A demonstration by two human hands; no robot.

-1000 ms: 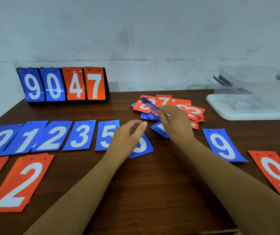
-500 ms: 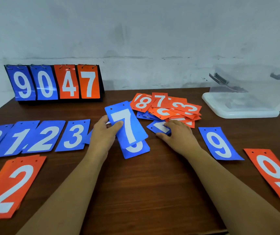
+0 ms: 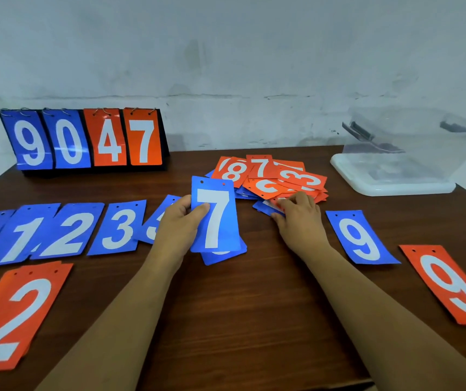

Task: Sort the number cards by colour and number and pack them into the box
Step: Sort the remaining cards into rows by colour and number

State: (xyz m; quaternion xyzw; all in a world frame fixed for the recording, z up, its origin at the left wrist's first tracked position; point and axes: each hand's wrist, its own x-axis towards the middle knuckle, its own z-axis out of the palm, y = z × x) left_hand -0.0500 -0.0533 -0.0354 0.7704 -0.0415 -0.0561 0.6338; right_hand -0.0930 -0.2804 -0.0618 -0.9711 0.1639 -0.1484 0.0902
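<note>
Pinches blue 7 card (image 3: 215,215) in left grip (image 3: 178,221), thumb across its face, above a half-covered blue card (image 3: 226,253) on the surface (image 3: 240,306). Rests right grip (image 3: 299,218), fingers bent, on the mixed pile (image 3: 268,176); cannot tell whether anything is pinched. Clear box (image 3: 412,153) far right.

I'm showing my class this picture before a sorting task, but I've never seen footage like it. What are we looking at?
No machine: a person works with bare hands, and the one camera sits on their head, looking forward and down, so both forearms enter from below. On the table lie a row of blue cards starting 0, 1, 2, 3, an orange 2, a blue 9, an orange 9 and a mixed pile. A flip scoreboard showing 9047 stands back left; a clear box back right. The left hand holds a blue 7 card over another blue card. The right hand reaches into the pile's near edge; whether its fingers grip a card is unclear.
</note>
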